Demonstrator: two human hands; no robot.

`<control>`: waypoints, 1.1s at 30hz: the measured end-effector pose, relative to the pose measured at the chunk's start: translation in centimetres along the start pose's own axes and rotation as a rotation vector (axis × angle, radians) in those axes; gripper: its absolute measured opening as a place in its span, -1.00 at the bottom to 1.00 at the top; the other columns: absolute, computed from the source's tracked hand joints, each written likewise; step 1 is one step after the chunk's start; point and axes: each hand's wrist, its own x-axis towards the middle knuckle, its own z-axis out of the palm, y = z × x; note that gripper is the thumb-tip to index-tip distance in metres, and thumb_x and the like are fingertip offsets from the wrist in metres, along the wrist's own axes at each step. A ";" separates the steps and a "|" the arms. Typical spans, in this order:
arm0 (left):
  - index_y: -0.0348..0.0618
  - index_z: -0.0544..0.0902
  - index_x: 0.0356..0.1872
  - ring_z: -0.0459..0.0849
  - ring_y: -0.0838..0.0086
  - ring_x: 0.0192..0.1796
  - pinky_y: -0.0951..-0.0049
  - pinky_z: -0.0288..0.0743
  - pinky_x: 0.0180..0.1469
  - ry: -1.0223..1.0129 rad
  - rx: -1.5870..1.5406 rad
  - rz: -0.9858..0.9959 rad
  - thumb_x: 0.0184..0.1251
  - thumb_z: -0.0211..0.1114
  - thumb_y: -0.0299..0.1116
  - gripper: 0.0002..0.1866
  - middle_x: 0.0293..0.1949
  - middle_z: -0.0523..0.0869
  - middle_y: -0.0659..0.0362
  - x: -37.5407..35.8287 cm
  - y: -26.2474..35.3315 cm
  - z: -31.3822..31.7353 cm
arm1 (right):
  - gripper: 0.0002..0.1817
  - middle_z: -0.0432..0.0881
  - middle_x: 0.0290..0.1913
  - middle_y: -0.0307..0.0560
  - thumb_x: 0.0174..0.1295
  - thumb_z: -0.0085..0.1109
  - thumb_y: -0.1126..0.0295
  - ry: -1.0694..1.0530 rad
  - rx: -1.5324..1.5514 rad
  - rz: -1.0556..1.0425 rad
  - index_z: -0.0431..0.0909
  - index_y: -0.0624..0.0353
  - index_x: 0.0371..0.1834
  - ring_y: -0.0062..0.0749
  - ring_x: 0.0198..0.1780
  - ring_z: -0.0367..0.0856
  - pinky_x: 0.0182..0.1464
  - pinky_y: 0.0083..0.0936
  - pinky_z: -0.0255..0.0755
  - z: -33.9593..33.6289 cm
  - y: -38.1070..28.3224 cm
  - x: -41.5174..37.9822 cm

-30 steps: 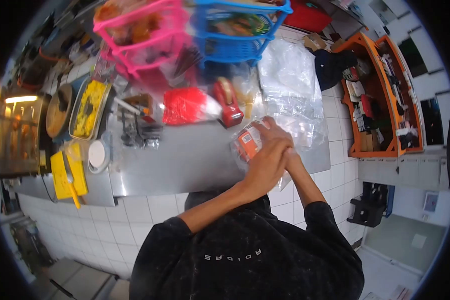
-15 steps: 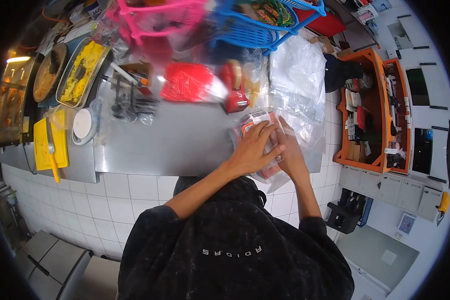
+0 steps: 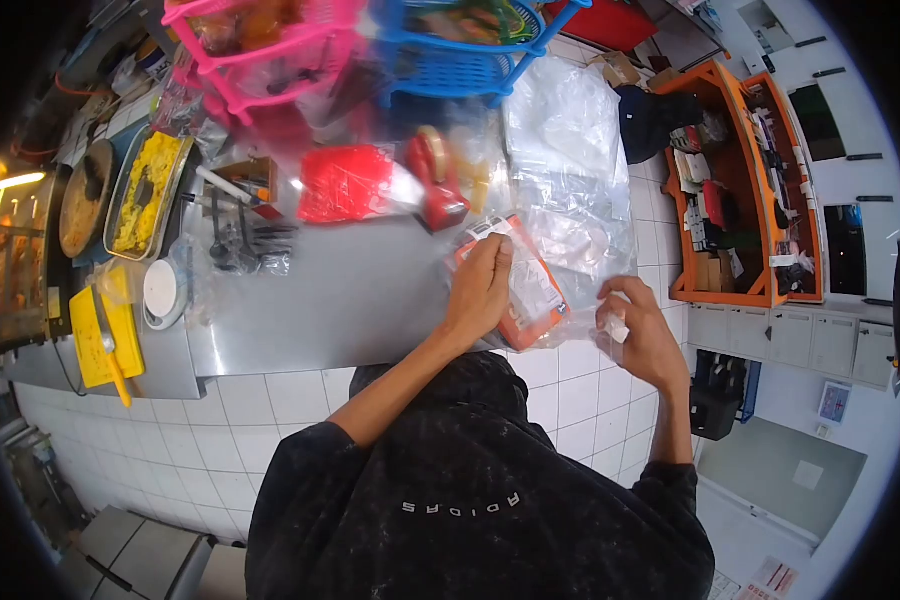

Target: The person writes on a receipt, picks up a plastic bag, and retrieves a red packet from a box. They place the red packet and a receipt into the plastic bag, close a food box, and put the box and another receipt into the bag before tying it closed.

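A flat orange packet [image 3: 526,290] in crinkly clear plastic lies at the steel surface's [image 3: 340,300] near edge, centre frame. The left hand [image 3: 480,290] presses on it, fingers curled over its top. The right hand [image 3: 642,335], right of it, pinches a small white scrap [image 3: 617,327].

A red tape dispenser [image 3: 432,180] stands on the steel table [image 3: 340,300]. Just left of the tape dispenser lies a red bag [image 3: 345,185], and farther left a cluster of dark utensils [image 3: 240,245]. Well left of it sit a tray of yellow food [image 3: 145,195], a white lid [image 3: 160,288] and a yellow board [image 3: 100,340]. Behind the dispenser stand a pink basket [image 3: 260,45] and a blue basket [image 3: 460,45]. Far right of it hangs an orange shelf [image 3: 745,180].
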 end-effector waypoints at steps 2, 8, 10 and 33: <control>-0.29 0.44 -0.20 0.54 -0.11 -0.16 0.10 0.39 -0.15 -0.017 0.001 -0.021 0.55 -0.16 -0.21 -0.67 -0.30 0.56 -0.17 -0.2 0.3 -0.2 | -0.77 0.57 -0.10 -0.11 -0.05 0.35 0.53 -0.025 0.387 0.008 0.49 0.18 -0.35 -0.21 0.04 0.52 0.16 -0.29 0.34 0.7 0.5 1.1; -0.26 0.42 -0.20 0.54 -0.11 -0.18 0.09 0.37 -0.15 0.023 0.054 -0.005 0.56 -0.20 -0.15 -0.64 -0.30 0.56 -0.16 -0.9 -0.6 0.6 | -0.52 0.64 -0.21 -0.06 -0.06 0.44 0.41 -0.361 0.349 0.290 0.55 0.17 -0.01 -0.27 -0.09 0.61 0.07 -0.34 0.44 -2.2 -0.4 2.0; -0.26 0.41 -0.20 0.53 -0.11 -0.18 0.09 0.37 -0.15 0.016 0.062 -0.025 0.57 -0.22 -0.13 -0.62 -0.31 0.55 -0.16 -0.7 -0.4 0.6 | -0.54 0.65 -0.19 -0.04 -0.05 0.42 0.36 -0.342 0.082 0.271 0.57 0.15 -0.01 -0.21 -0.11 0.62 0.05 -0.28 0.46 -1.7 0.1 0.7; -0.31 0.41 0.11 0.45 -0.08 0.18 0.08 0.27 0.24 -0.083 0.052 0.129 0.41 0.05 0.02 -0.45 0.02 0.51 -0.16 -1.6 -1.7 0.3 | -0.79 0.58 -0.29 -0.10 0.03 0.29 0.53 0.274 0.041 -0.298 0.59 0.13 -0.22 -0.16 -0.16 0.56 -0.08 -0.34 0.43 4.1 2.9 6.7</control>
